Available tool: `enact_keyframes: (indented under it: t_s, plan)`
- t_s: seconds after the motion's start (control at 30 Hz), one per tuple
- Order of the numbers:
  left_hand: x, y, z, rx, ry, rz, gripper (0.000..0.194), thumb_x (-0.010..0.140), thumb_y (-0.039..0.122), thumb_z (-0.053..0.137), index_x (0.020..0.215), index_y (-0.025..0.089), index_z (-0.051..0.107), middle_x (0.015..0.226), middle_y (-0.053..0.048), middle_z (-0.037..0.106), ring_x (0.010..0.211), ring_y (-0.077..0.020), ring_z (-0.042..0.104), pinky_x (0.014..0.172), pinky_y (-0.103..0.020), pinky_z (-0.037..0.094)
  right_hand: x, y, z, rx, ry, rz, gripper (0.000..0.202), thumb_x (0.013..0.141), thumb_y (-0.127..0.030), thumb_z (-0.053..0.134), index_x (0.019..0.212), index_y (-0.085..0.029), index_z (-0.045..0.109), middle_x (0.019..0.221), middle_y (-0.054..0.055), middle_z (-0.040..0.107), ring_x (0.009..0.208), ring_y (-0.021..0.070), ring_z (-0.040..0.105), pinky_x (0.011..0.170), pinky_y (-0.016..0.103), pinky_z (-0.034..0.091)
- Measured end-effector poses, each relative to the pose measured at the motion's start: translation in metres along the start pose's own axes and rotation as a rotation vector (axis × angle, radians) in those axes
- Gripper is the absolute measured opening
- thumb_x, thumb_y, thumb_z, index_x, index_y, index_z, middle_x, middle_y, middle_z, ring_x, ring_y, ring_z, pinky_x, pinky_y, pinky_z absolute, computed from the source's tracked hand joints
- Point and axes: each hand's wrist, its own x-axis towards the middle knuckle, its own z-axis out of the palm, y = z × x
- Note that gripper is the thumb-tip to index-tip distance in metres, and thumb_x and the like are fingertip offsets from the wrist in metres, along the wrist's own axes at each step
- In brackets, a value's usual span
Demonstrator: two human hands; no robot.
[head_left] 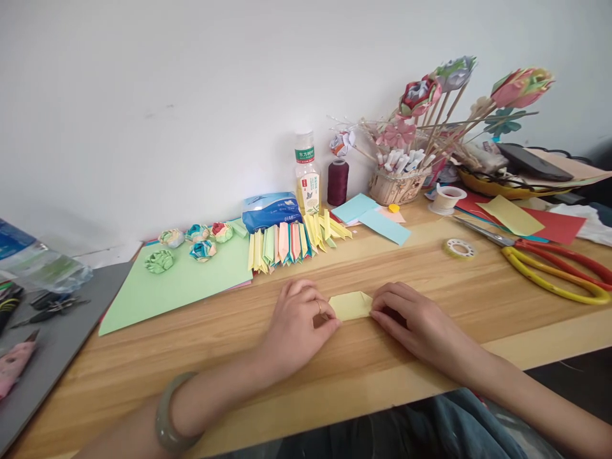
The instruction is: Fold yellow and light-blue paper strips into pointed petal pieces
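A small piece of yellow paper (351, 306) with folded corners lies on the wooden table (201, 357) in front of me. My left hand (303, 319) pinches its left end between thumb and fingers. At the opposite end, my right hand (406, 315) grips the paper in the same way. Just beyond the hands stands a row of folded paper strips (289, 242) in yellow, green, pink and blue. Several folded paper flowers (203, 250) rest on a light green sheet (143, 299) to the left.
Behind the strips are a blue tissue pack (270, 212), a bottle (308, 178) and a maroon thread spool (337, 182). Blue paper pieces (385, 226) lie near a flower basket (399, 182). Large scissors (549, 261) and a tape roll (459, 248) lie at right.
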Motion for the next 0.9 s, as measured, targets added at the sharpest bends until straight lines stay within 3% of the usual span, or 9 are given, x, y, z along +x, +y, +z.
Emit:
enact_keyframes:
  t_s: [0.17, 0.43, 0.9]
  plan:
    - [0.002, 0.002, 0.003, -0.002, 0.014, -0.046, 0.01, 0.076, 0.016, 0.068, 0.067, 0.021, 0.065, 0.077, 0.001, 0.066, 0.098, -0.0215, 0.051, 0.091, -0.042, 0.041, 0.002, -0.002, 0.002, -0.016, -0.005, 0.068, 0.016, 0.089, -0.017, 0.041, 0.076, -0.02, 0.052, 0.078, 0.005, 0.057, 0.072, 0.0182, 0.055, 0.064, 0.032, 0.046]
    - [0.008, 0.007, 0.008, 0.106, 0.048, -0.054, 0.016, 0.073, 0.012, 0.063, 0.06, 0.019, 0.058, 0.069, 0.001, 0.062, 0.086, -0.0203, 0.052, 0.083, -0.041, 0.044, 0.004, -0.006, 0.014, -0.143, 0.097, 0.095, 0.014, 0.083, -0.015, 0.043, 0.073, -0.02, 0.051, 0.077, 0.004, 0.053, 0.064, 0.0159, 0.052, 0.059, 0.029, 0.045]
    - [0.009, 0.008, 0.014, 0.286, 0.058, 0.021, 0.015, 0.073, 0.013, 0.059, 0.06, 0.019, 0.053, 0.067, -0.001, 0.057, 0.084, -0.0224, 0.048, 0.08, -0.04, 0.043, 0.008, -0.007, 0.013, -0.213, 0.044, 0.147, 0.014, 0.081, -0.014, 0.044, 0.068, -0.02, 0.047, 0.074, 0.003, 0.05, 0.063, 0.0154, 0.052, 0.058, 0.028, 0.045]
